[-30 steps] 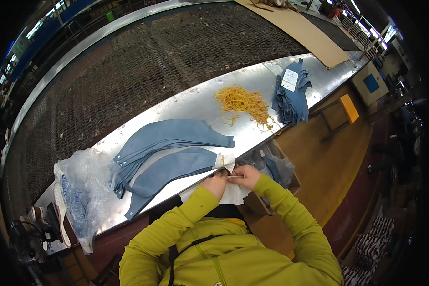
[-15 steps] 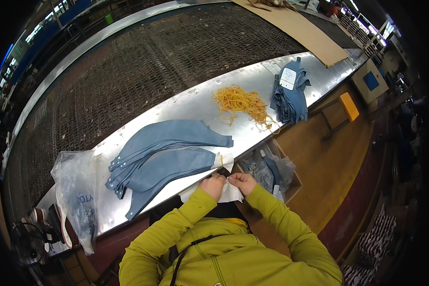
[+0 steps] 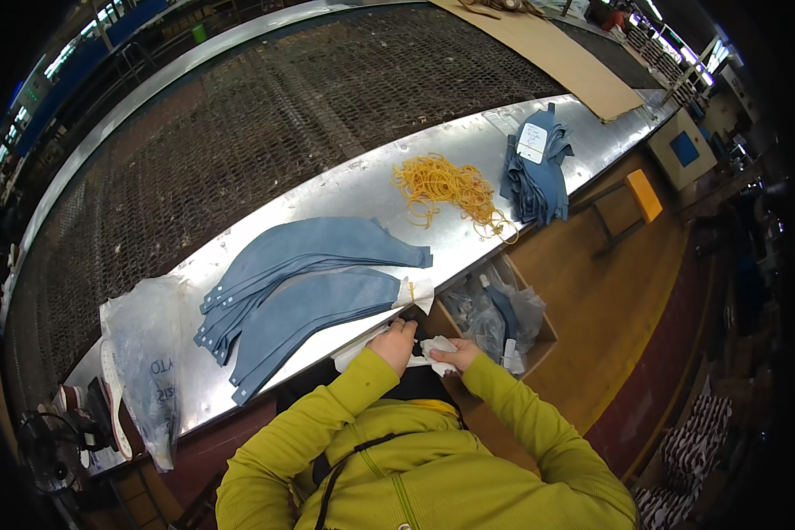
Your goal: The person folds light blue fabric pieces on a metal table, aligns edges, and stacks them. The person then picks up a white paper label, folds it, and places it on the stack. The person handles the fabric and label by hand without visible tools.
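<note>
My right hand [image 3: 458, 355] grips a crumpled piece of white paper [image 3: 437, 345] close to my body, just off the metal table edge. Beside it on the left, my left hand [image 3: 394, 345] is closed on more white paper [image 3: 352, 351], which shows on either side of the fingers. The fingertips are partly hidden. Beyond my hands lie two fanned stacks of blue-grey cut pieces, one farther back [image 3: 318, 243] and one nearer [image 3: 320, 305]. A white paper band [image 3: 422, 294] with a yellow tie wraps the nearer stack's right end.
Yellow elastic cords [image 3: 449, 188] lie tangled on the metal table [image 3: 327, 199]. A labelled blue-grey bundle [image 3: 539, 181] sits at right. An open drawer [image 3: 546, 340] holds clear plastic bags. At left are a plastic bag [image 3: 146, 353] and a small fan [image 3: 49, 450]. Dark mesh [image 3: 265, 115] stretches behind.
My right hand has moved slightly down and apart from my left, with a crumpled white paper piece now showing in it. My left hand stays nearly in place.
</note>
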`<action>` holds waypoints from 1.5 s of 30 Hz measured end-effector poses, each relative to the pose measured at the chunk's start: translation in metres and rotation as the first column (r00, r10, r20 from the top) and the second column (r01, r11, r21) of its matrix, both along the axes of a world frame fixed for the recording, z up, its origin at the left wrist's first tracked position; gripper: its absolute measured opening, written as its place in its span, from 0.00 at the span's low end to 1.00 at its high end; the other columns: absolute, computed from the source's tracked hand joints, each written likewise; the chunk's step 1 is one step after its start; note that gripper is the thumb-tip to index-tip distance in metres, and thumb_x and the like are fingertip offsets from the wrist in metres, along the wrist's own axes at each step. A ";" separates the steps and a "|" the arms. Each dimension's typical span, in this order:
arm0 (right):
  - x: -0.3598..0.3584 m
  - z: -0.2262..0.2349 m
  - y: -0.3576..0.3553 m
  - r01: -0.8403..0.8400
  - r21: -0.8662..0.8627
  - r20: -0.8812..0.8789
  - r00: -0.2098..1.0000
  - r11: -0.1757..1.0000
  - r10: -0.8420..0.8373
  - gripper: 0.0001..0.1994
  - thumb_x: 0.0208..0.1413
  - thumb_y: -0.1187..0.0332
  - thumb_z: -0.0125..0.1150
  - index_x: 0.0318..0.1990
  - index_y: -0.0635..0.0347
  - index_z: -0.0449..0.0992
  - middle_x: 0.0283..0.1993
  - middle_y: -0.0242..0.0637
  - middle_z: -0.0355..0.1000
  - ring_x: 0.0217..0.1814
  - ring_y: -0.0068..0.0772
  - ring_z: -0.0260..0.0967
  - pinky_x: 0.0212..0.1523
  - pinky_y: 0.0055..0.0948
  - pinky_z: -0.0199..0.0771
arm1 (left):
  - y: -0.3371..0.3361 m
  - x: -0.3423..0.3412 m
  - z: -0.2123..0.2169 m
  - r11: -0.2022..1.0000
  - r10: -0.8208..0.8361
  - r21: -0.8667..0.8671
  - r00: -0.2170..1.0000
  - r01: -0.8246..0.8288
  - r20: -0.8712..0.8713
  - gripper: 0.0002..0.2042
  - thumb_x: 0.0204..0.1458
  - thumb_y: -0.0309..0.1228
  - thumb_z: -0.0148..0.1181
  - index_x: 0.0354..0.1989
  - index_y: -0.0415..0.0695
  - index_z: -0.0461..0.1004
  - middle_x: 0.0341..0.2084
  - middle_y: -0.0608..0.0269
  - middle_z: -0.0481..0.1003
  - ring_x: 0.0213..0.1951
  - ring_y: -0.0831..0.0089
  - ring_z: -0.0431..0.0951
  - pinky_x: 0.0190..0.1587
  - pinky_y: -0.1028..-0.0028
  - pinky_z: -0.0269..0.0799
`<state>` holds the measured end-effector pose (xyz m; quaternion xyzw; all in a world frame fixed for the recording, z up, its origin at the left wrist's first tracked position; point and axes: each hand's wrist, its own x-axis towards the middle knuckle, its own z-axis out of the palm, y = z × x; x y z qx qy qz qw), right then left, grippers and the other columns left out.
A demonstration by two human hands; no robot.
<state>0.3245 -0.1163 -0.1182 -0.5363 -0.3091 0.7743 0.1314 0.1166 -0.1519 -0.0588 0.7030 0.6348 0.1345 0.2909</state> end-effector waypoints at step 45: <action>-0.142 0.203 0.016 0.059 0.549 -0.319 0.937 0.834 0.145 0.07 0.55 0.75 0.59 0.40 0.66 0.71 0.36 0.38 0.76 0.35 0.21 0.72 0.38 0.20 0.73 | -0.070 -0.108 0.111 0.803 0.374 -0.340 -0.030 -0.489 0.927 0.11 0.60 0.33 0.52 0.43 0.38 0.67 0.30 0.61 0.77 0.31 0.80 0.78 0.30 0.80 0.75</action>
